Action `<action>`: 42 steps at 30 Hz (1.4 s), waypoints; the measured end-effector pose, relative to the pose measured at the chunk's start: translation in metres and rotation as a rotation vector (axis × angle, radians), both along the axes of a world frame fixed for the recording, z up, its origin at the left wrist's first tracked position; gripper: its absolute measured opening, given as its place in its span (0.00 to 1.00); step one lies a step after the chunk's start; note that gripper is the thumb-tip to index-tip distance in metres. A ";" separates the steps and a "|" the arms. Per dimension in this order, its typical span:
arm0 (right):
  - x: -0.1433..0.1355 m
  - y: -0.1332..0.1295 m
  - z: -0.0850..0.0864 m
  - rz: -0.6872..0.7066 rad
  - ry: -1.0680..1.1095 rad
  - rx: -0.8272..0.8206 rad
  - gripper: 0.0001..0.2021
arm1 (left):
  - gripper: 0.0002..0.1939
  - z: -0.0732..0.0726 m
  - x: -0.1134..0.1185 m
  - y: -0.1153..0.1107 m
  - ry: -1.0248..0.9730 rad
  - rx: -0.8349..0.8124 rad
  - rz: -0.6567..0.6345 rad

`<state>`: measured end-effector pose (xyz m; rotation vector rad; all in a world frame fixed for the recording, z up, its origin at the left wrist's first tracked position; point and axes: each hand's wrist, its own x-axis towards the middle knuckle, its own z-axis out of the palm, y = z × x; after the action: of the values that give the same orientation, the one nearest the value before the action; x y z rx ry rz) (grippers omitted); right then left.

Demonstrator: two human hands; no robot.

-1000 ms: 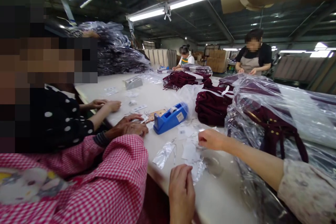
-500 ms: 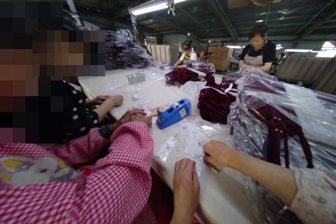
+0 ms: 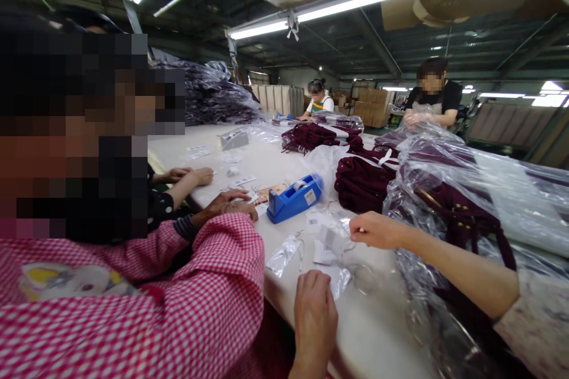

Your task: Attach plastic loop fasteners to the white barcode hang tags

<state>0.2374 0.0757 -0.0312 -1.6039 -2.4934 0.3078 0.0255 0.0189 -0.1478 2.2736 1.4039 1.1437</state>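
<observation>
My left hand (image 3: 315,311) rests at the table's near edge, fingers together and bent, its fingertips by a small clear packet (image 3: 338,282). What lies under its fingers is hidden. Above the table, my right hand (image 3: 373,230) is closed in a pinch on a white tag (image 3: 331,239) at its string or edge. A second white card (image 3: 324,253) lies beneath that tag. To the left is a shiny clear packet (image 3: 284,254) with a string. A small label (image 3: 313,221) sits behind the tags, near a blue tape dispenser (image 3: 294,198).
A co-worker's checked pink sleeve (image 3: 222,266) is close on the left. Maroon garments (image 3: 362,182) and plastic-wrapped ones (image 3: 448,189) cover the right of the white table (image 3: 377,320). A grey dispenser (image 3: 233,138) stands farther back. Two people work across the table.
My right hand has moved up and away from my left hand, and a white tag is now raised beside its fingers. My left hand has hardly moved. The view has shifted slightly.
</observation>
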 end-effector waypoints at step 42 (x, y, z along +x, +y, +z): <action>-0.055 0.049 -0.035 -0.175 -0.121 -0.243 0.14 | 0.09 0.017 -0.016 0.005 0.089 -0.139 -0.097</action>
<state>0.1822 0.1251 -0.0666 -1.9749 -2.4572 0.5213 0.0096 0.0235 -0.1311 2.2920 1.3423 0.8976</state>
